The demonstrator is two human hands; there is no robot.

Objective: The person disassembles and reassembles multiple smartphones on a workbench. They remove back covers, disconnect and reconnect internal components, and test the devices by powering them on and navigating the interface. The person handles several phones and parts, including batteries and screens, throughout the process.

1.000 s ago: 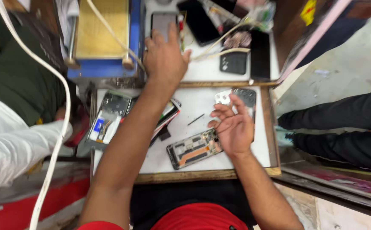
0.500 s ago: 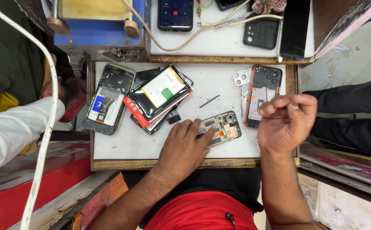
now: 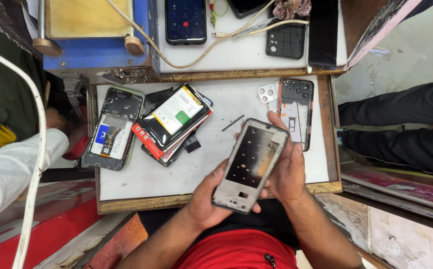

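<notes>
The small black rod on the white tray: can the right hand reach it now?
Probably not at once: the right hand and left hand both hold the phone frame. The small black rod lies uncovered just beyond it.

Phone frame (image 3: 252, 164): bare mid-frame, grey metal rim, dark inner plate with a brownish sheen and small cutouts, rectangular opening near its lower end. No screen or battery fitted. Held off the desk (image 3: 211, 172), tilted, top end leaning up-right, inner face toward the camera. Sits over the desk's front edge, just left of the opened phone back (image 3: 296, 112) lying flat there. Left hand (image 3: 206, 199) cups the lower left end, right hand (image 3: 288, 172) grips the right long side.
</notes>
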